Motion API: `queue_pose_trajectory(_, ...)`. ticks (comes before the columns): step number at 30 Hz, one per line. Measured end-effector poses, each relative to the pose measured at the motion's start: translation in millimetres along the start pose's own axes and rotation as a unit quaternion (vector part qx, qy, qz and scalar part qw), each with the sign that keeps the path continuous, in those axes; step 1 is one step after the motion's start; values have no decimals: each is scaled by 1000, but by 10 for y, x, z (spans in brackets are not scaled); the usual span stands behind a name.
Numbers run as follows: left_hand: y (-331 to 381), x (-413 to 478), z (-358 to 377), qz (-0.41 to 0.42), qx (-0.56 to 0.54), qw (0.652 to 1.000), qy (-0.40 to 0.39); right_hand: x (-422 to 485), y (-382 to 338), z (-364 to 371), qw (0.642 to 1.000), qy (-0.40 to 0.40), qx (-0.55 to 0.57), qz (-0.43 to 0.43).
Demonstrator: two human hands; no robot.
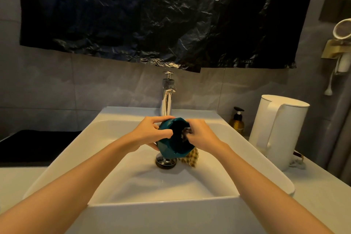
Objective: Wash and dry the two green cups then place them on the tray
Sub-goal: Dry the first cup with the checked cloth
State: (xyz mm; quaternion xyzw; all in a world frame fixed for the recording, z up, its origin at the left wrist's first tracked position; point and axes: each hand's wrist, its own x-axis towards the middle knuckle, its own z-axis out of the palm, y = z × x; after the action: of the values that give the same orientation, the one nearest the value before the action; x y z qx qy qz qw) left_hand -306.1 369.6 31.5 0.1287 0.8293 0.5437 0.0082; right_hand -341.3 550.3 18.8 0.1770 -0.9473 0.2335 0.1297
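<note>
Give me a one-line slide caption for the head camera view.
Over the sink, left hand grips a tilted green cup; right hand presses a checked cloth into it.

Bathroom: basin [247, 157], tap [167, 97], hairdryer [341, 43].

Dark teal-green cup [166, 148]. Checked cloth [191, 157], yellow and brown. White sink [161, 213]. White kettle [281, 129]. Amber bottle [236, 124], black pump [238, 109]. Black wall sheet [152, 15]. Silver tap [167, 100]. Grey tiles [57, 85].
</note>
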Motion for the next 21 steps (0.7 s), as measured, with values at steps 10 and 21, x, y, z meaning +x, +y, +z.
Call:
queue_pose_trajectory(10, 37, -16, -24, -5, 24, 1000, -9, -31, -23, -42, 996, -20, -90, -12)
queue_pose_trajectory(21, 23, -10, 2, -15, 30, 999, -28, -77, -93, -58, 989, 15, -136, -51)
